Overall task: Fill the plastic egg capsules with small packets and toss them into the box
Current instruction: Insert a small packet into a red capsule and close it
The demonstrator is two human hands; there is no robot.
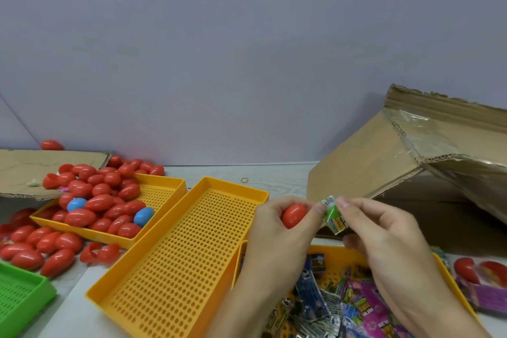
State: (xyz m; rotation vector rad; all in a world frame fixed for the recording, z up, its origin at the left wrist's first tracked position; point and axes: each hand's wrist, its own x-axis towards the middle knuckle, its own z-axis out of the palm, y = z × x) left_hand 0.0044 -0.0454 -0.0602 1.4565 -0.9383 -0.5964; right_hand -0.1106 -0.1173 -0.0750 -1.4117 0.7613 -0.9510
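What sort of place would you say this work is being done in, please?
Probably a small hand-packing workstation. Perforated yellow trays hold sorted stock: a heap of red egg capsules and loose packets. An open cardboard box stands on the table against a plain wall.

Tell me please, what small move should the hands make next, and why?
Probably fold the green packet smaller and push it into the red egg. The left hand grips the egg while its thumb and the right hand pinch the packet right beside it. Whether the egg is open cannot be told here. The cardboard box comes after.
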